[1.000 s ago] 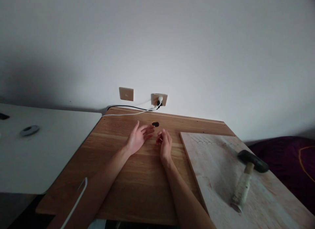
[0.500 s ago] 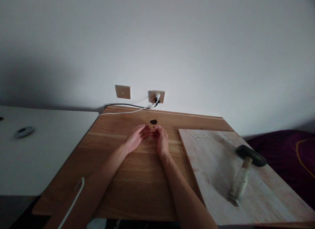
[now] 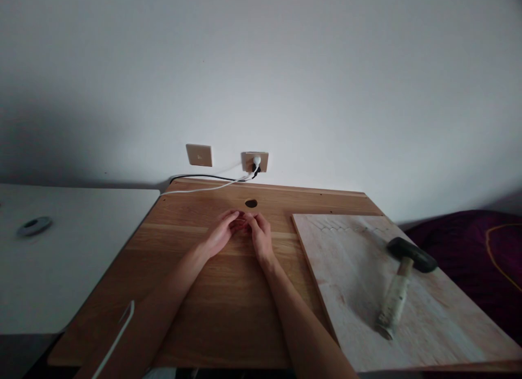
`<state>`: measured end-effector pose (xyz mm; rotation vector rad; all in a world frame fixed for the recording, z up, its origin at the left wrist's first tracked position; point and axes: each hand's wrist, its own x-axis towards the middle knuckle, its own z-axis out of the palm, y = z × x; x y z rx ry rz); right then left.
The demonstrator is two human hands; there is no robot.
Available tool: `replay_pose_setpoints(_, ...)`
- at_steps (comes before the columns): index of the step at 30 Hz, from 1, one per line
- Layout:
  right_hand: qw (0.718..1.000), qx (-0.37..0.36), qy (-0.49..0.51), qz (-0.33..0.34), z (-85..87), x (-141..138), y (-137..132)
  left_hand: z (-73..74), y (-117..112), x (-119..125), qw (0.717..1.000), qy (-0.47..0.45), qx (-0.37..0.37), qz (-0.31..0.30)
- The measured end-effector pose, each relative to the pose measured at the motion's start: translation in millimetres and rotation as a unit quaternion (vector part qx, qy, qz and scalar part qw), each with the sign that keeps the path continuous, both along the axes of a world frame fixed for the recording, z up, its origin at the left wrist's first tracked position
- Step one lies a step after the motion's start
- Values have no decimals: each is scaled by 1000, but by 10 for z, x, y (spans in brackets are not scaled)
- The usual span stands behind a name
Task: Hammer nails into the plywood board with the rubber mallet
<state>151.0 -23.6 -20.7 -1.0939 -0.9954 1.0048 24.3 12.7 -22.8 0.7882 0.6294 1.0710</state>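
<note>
My left hand (image 3: pixel 222 233) and my right hand (image 3: pixel 261 236) meet over the wooden desk (image 3: pixel 220 314), just in front of its round cable hole (image 3: pixel 251 203). Fingers on both sides are curled in, with the tips close together. A thin pale line shows between them, too small and dim to name. To the right of my right arm, a mallet (image 3: pixel 402 284) with a dark head and worn handle lies on a pale, whitish board (image 3: pixel 350 335).
White and black cords (image 3: pixel 204 190) run along the desk's back edge to a wall socket (image 3: pixel 261 160). A blank wall plate (image 3: pixel 199 155) is left of it. A white table (image 3: pixel 81 259) adjoins on the left. Dark purple fabric (image 3: pixel 452 232) lies at right.
My right hand's fingers have moved in closer to my left hand's. The whole view has shifted a little, so most things sit slightly further left. The mallet stays on the board.
</note>
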Motion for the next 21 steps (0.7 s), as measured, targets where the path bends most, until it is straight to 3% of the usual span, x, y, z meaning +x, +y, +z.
replay_pose_setpoints(21, 1000, 5, -8, 7, 34, 5, -24, 19, -4, -14, 1000, 7, -2, -1)
